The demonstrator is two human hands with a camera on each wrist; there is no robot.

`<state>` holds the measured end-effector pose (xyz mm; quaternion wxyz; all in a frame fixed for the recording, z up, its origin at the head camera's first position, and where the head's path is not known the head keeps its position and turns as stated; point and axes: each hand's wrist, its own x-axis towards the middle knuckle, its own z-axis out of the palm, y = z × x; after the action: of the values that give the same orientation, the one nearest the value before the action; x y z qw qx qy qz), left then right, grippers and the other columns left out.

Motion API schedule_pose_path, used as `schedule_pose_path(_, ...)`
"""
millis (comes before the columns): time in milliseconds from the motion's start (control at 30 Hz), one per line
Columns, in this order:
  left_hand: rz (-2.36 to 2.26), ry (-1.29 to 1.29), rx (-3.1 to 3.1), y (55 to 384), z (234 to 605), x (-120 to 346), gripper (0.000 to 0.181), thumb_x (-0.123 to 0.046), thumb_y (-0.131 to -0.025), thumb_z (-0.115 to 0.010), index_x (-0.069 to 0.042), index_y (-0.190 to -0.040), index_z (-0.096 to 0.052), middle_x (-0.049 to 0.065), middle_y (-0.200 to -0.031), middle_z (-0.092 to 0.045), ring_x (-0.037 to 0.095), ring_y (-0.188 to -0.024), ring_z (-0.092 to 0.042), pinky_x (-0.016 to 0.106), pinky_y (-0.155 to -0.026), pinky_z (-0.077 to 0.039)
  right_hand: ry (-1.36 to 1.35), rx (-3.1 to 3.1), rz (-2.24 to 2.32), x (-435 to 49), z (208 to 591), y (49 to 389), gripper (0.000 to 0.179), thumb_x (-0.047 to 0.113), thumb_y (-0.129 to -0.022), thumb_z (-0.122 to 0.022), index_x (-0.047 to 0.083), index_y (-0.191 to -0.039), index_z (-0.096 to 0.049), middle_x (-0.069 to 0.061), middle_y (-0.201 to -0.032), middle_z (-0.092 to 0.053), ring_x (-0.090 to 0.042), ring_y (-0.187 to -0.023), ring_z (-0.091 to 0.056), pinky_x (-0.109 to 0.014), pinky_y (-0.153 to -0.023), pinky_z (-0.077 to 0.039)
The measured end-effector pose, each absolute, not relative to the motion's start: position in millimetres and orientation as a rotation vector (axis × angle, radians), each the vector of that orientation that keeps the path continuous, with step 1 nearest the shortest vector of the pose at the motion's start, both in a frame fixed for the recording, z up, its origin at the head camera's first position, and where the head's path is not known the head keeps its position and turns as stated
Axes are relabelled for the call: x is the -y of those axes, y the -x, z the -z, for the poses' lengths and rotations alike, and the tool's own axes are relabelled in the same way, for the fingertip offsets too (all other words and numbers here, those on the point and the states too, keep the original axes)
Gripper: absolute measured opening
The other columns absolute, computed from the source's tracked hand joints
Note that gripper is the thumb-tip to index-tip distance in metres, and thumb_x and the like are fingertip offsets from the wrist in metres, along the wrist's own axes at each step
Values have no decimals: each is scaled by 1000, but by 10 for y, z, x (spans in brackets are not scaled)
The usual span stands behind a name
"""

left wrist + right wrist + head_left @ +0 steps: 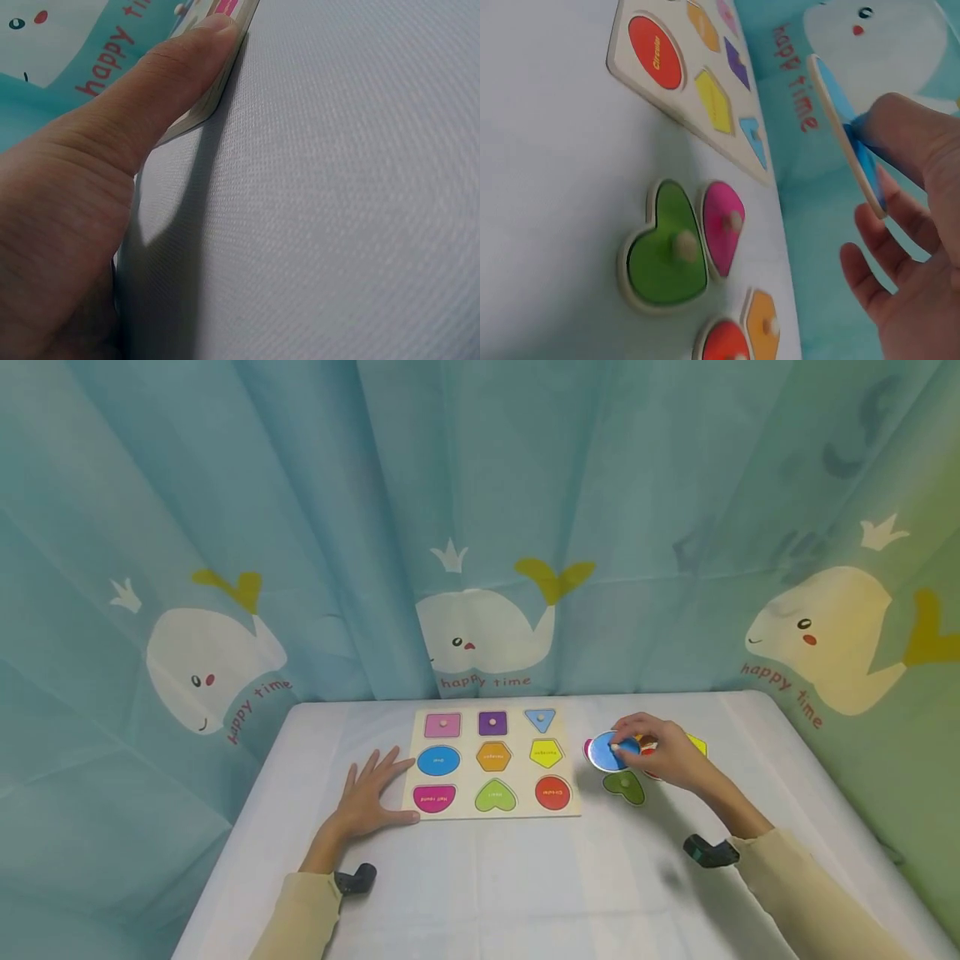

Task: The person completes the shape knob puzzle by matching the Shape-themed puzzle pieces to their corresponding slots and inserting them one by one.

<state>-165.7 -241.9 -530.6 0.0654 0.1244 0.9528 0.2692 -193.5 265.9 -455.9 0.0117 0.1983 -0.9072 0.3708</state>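
Note:
My right hand [667, 756] pinches a blue oval puzzle piece [602, 757] by its knob. In the right wrist view the oval piece [849, 139] is tilted on edge, raised over the table. My left hand [365, 802] rests spread at the left edge of a puzzle board [468, 770]; in the left wrist view its thumb [176, 67] lies on the board's corner. Knobbed pieces sit in the back row: a pink rectangle [435, 727], a purple square [492, 732] and a light blue triangle [540, 714]. The other shapes, among them a blue oval spot [438, 762], show printed words.
Right of the board lie a green heart piece [656, 266], a magenta half round piece [718, 210], an orange hexagon piece [758, 315] and a red piece [718, 341]. A yellow piece [698, 744] shows behind my right hand. A whale-print curtain [480, 460] hangs behind the white table [480, 893].

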Motion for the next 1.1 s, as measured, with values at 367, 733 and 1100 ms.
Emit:
schedule_pose_path(367,-819,-387,-2888,1621,5254,2398,93,-49,-75,-87,-16,-153,-49,19,-167,-27,49,-154,-9,73,-118,4,-591,2821,-1257,-2186,4546,2180,15,12,-88,-81,13,-103,-78,-14,-126,-65,-35,-117,-58,-55,-93,-56)
schedule_pose_path(733,-822,-384,-2879,1628,5264,2398,94,-51,-75,-86,-17,-154,-48,18,-167,-26,48,-155,-8,72,-118,5,-639,2719,-1270,-1750,4624,2335,11,8,-88,-78,8,-99,-79,-16,-124,-65,-36,-114,-59,-47,-87,-57)
schedule_pose_path(1100,-813,-392,-2875,1636,5286,2414,94,-53,-75,-85,-18,-154,-48,18,-168,-25,48,-155,-8,73,-118,4,-559,2756,-1333,-1284,4695,2460,10,15,-90,-78,11,-100,-80,-12,-125,-65,-32,-117,-58,-45,-92,-57)
